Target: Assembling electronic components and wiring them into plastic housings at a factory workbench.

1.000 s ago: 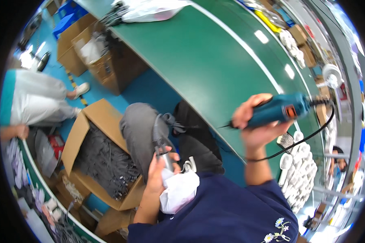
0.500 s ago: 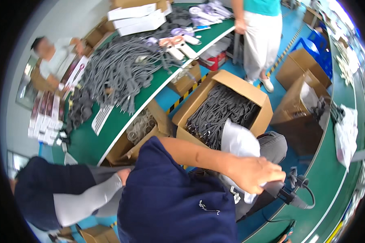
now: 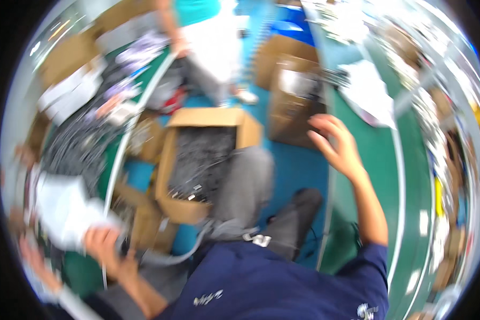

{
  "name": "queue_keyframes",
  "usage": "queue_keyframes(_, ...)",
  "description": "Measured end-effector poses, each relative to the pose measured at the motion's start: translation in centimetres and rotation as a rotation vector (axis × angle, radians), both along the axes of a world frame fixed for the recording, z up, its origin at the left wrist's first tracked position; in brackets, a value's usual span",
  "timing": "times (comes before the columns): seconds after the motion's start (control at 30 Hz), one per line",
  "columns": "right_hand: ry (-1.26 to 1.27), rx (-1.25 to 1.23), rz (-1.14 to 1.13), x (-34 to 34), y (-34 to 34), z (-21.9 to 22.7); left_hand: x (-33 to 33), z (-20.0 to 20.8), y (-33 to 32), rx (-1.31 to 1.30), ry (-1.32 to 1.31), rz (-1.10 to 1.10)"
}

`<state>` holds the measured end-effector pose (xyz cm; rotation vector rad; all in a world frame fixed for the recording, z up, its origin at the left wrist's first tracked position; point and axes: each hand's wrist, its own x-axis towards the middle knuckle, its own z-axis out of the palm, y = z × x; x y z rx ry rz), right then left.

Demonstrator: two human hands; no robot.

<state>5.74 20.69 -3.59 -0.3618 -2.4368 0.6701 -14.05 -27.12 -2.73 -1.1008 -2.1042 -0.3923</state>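
l hand grips white bag, prob. plastic, blurry; r hand loosely spread.

Landmark: open carton; dark contents inside smeared, individual pieces unreadable. Left of carton, nearer the wearer: left hand motion-blurred; dark piece at it too smeared to identify, grip unclear. White thing beside that hand lacks crisp edges. Left of carton: grey heap streaked. Beyond carton: standing co-worker cut off above by upper edge.
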Motion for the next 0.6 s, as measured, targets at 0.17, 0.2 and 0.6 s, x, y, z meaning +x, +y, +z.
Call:
queue_keyframes(0.17, 0.088, -0.17, -0.77, 5.3, 18.3, -9.3, -1.0, -4.8, -6.2, 0.134, 0.164, -0.051)
queue_keyframes(0.2, 0.12, -0.469, -0.915, 7.7, 21.2, -9.8, -4.4, -9.1, -12.7, 0.06, 0.167, 0.0)
queue_keyframes(0.6, 0.014, -0.901, -1.17, 2.4, 34.0, -13.5, 6.0, -3.4, -1.6, 0.309, 0.205, 0.195)
